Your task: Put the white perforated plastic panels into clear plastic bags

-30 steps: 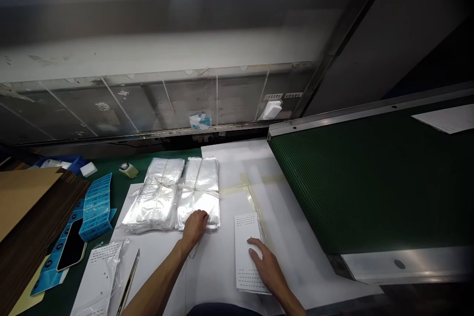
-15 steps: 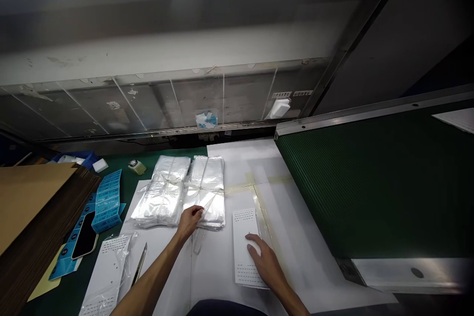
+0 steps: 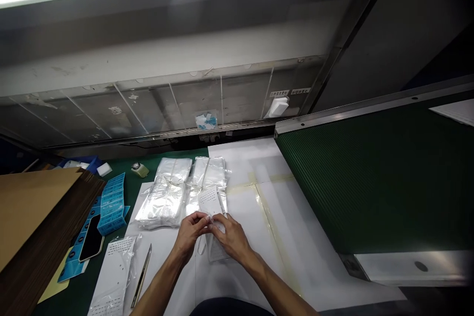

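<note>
My left hand and my right hand meet over the white paper sheet at the table's middle. Between them they hold a flat white perforated panel that is partly inside a clear plastic bag. The left fingers pinch the bag's edge. The right fingers grip the panel and bag from the right side. Just beyond the hands lie two tied bundles of clear bags.
A bagged white panel and a thin metal blade lie at the lower left. A phone, blue label strips and a cardboard stack sit further left. A green conveyor belt runs along the right.
My left hand pulled a bag off the right bundle. My right hand lifted the white panel from the sheet, carried it left, and both hands came together with the panel entering the bag.
</note>
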Motion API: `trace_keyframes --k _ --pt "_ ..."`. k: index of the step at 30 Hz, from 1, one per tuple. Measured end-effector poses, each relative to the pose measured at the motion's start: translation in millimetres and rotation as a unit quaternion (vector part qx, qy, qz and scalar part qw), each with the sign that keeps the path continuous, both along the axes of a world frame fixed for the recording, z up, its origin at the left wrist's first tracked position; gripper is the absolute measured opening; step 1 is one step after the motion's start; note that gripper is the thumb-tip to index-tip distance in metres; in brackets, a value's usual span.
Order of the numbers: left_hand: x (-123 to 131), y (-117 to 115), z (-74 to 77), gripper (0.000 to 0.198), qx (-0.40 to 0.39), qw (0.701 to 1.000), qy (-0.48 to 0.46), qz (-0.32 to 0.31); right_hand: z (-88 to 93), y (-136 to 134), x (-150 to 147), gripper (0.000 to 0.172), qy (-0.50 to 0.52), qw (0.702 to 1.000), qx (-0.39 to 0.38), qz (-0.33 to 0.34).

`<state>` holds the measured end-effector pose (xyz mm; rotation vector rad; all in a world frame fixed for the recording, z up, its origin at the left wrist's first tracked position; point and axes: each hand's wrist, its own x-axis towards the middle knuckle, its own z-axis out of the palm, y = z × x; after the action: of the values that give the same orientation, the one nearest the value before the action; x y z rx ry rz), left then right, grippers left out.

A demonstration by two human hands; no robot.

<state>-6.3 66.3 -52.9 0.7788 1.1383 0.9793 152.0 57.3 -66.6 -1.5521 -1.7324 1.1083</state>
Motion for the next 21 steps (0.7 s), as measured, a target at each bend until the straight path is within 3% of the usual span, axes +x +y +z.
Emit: trace_keyframes --k 6,10,13,16,18,21 --pt "-13.8 -21.5 1.0 0.020 -0.040 0.997 -0.068 0.028 -4.7 -1.2 6.1 0.027 -0.003 1.000 0.011 0.009" --pt "-17.0 -30.6 7.7 0.018 -0.058 0.992 -0.105 -0.028 -2.2 6.4 19.9 0.028 0.003 1.000 0.000 -0.019" --pt "-14.5 -32.4 9.1 0.028 0.023 0.990 0.110 -0.084 2.7 14.6 31.8 0.026 0.031 0.999 -0.020 -0.037" --pt "-12.2 -28.2 5.8 0.046 0.114 0.928 0.346 -0.077 11.9 14.4 54.5 0.034 0.075 0.993 -0.043 -0.083" --pt "-9.6 -22.8 2.6 0.045 0.098 0.925 0.361 -0.063 21.6 4.3 74.0 0.038 0.098 0.985 -0.046 -0.132" --pt "-1.3 -13.0 0.1 0.046 0.045 0.955 0.286 -0.070 39.0 -25.9 94.6 0.036 0.210 0.956 -0.113 -0.171"
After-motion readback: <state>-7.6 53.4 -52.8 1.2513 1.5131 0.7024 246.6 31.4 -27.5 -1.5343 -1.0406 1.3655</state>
